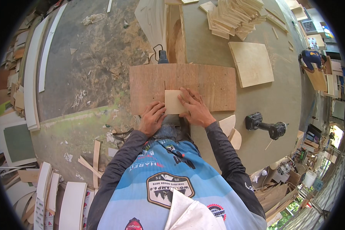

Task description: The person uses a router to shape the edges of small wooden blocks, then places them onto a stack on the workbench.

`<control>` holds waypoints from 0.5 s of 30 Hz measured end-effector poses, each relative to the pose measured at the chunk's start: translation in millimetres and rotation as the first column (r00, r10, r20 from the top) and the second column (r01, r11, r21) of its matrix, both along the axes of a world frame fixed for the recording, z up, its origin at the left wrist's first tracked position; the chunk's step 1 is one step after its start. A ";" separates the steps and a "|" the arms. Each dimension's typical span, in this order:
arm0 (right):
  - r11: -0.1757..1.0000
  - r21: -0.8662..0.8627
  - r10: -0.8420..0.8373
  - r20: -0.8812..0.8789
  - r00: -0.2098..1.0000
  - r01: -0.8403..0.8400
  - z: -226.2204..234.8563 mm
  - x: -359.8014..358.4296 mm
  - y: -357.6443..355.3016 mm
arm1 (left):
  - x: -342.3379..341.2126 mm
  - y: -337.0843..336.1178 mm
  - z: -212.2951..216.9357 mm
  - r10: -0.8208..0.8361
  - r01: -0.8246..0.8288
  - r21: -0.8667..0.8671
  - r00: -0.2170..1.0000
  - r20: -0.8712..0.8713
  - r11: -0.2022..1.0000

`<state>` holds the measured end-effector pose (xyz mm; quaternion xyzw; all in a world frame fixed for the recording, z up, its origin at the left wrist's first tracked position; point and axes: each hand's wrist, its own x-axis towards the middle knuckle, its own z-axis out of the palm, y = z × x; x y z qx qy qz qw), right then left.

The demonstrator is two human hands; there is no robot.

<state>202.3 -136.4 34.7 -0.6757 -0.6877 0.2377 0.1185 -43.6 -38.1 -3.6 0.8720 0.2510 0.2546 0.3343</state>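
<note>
A small, pale square of plywood [171, 102] lies flat on a reddish-brown board [214, 84] in front of me. My right hand [197, 108] grips its right side, fingers over the top and thumb by the near edge. At the left edge of the square, my left hand [153, 118] has its fingers bent and held together, pressing against it. A thin dark slot [165, 85] in the board runs up from the square's far left corner. Behind the board pokes out a dark blue power tool body [163, 56] with a black cord; its other end is hidden.
A black cordless drill [266, 125] lies on the floor at right, near curved wood offcuts [234, 134]. Farther out are a square plywood panel [252, 63] and a stack of thin pieces [237, 17]. Long white strips [51, 48] lie left. Another person [312, 57] bends at far right.
</note>
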 end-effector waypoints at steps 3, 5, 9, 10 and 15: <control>1.000 0.002 -0.002 -0.003 1.000 0.002 -0.5 -0.1 0.0 | 0.3 0.7 0.5 0.000 0.000 0.002 1.000 0.004 1.000; 1.000 -0.009 -0.013 -0.009 1.000 0.013 -1.7 0.0 0.0 | 0.5 1.1 0.3 -0.002 0.002 -0.001 1.000 0.008 1.000; 1.000 -0.001 -0.018 0.000 1.000 0.018 -2.1 -1.1 0.2 | -0.2 1.1 -1.5 -0.006 0.007 -0.010 1.000 0.008 1.000; 1.000 -0.002 -0.017 -0.004 1.000 0.017 -2.3 -1.0 0.4 | -0.2 1.4 -1.6 -0.008 0.008 -0.010 1.000 0.006 1.000; 1.000 -0.004 -0.014 -0.009 1.000 0.014 -0.7 -1.5 1.4 | -0.1 1.9 -1.6 -0.013 0.013 -0.007 1.000 0.006 1.000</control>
